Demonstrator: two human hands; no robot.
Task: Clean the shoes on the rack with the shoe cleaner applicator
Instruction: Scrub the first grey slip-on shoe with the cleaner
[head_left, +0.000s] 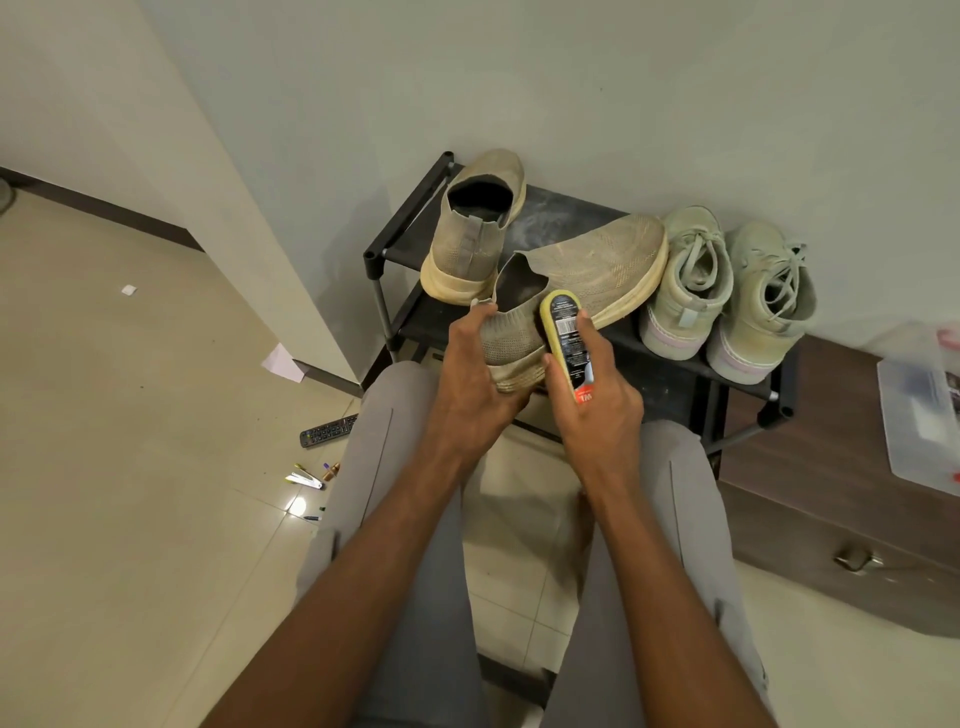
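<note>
A knit slip-on shoe (582, 270) is tilted up off the near edge of a black shoe rack (395, 249), its heel lifted toward the person and its toe pointing far and right. The left hand (478, 374) grips the heel, fingers curled under the sole and thumb at the collar. The right hand (597, 395) wraps around a yellow-edged shoe cleaner applicator (563, 338), held against the shoe's near side. The shoe looks light and soft; its mesh upper would likely cave under pressure, so the firm sole and heel offer the surer hold. The applicator seems rigid and easy to grasp. The matching shoe (472, 228) stands on the rack at far left, and a pale lace-up pair (727, 291) sits to the right.
</note>
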